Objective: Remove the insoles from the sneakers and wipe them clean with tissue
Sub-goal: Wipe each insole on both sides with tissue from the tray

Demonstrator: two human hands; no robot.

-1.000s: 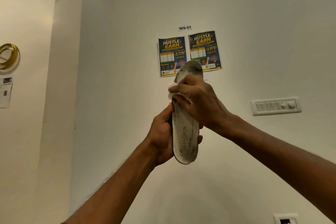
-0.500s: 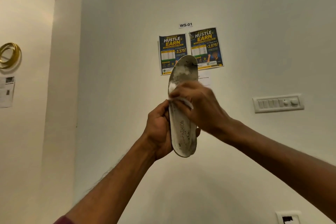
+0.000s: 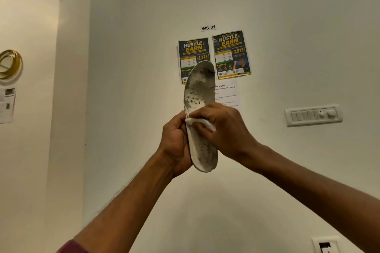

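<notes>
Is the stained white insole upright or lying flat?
Upright, slightly tilted: the stained white foam insole stands toe up, heel down in the left hand's grip.

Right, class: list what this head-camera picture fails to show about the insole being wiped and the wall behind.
Head view: middle of the insole, covered by the right hand and tissue.
Head view: most of the tissue, under the right hand.
Head view: fingers of the left hand, behind the insole.
Head view: white sheet, print too small, partly behind the insole.
Head view: socket, cut by the bottom edge.
</notes>
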